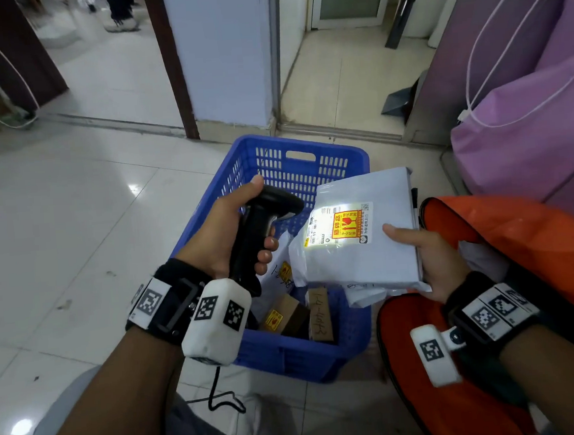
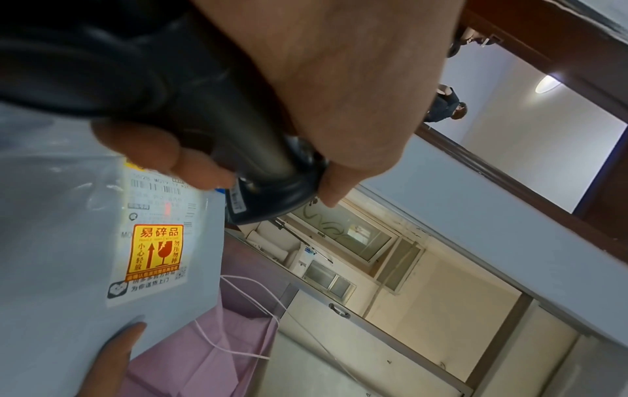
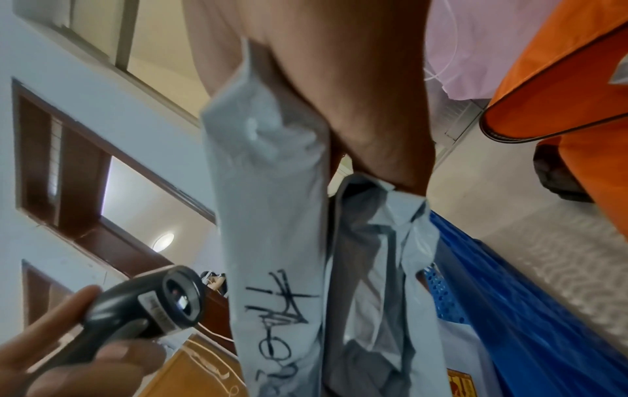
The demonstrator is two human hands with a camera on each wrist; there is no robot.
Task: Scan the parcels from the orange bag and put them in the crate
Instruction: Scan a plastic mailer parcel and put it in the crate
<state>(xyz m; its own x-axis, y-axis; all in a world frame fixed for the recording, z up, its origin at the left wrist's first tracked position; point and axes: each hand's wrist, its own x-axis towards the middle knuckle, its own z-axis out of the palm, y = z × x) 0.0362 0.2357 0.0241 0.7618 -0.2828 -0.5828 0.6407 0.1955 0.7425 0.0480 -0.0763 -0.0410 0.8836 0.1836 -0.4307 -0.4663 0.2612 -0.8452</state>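
Glossy white floor tiles (image 1: pixel 72 217) carry a blue crate (image 1: pixel 324 355) at center, where the left hand (image 1: pixel 225 236) at nine o'clock grips a black scanner (image 1: pixel 262 226) lighting the label of a grey parcel (image 1: pixel 366 245) that the right hand (image 1: pixel 433 260) grasps at three o'clock above the crate, beside the orange bag (image 1: pixel 521 250).

Parcel sorting spot on the floor of some indoor building, looks like a small courier pickup point or back room

Glossy white floor tiles (image 1: pixel 72 206), a blue plastic crate (image 1: pixel 327 355) with labelled parcels in it, an orange courier bag (image 1: pixel 535 252) near right and a big purple drawstring sack (image 1: pixel 530 136) far right. A handheld barcode scanner (image 1: pixel 262 229) lights up a shipping label with a fragile sticker (image 1: pixel 343 228). Dark wooden door frames (image 1: pixel 172 65) and a pale blue wall (image 1: pixel 221 51) at the far side.
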